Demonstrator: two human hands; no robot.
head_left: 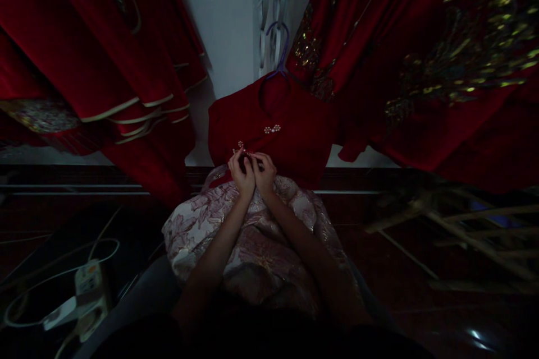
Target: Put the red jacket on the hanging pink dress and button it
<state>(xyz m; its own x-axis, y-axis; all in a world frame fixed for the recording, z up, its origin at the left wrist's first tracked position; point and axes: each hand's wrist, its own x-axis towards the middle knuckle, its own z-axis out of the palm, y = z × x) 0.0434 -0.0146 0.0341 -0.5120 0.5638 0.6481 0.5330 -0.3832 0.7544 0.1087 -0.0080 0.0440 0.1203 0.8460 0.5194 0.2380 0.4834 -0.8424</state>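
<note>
A red sleeveless top point(298, 146) hangs in front of me on a purple hanger point(284, 47). A pearl-like beaded ornament point(272, 129) sits below its neckline. Lower down on the left is a second beaded ornament point(240, 145), at the fingertips of my left hand point(242, 175). That hand is closed in a pinch on it. My right hand point(264, 173) is beside the left, its fingers bent and pinched together at the same spot; what they hold is too small and dark to make out. Pale floral brocade fabric point(261, 247) lies over my lap beneath my forearms.
Red garments with pale trim point(138, 104) hang at the left. More red clothing with gold sequins point(471, 50) hangs at the right. A white power strip point(90, 291) with cables lies at lower left. A wooden slatted frame point(458, 230) stands at lower right.
</note>
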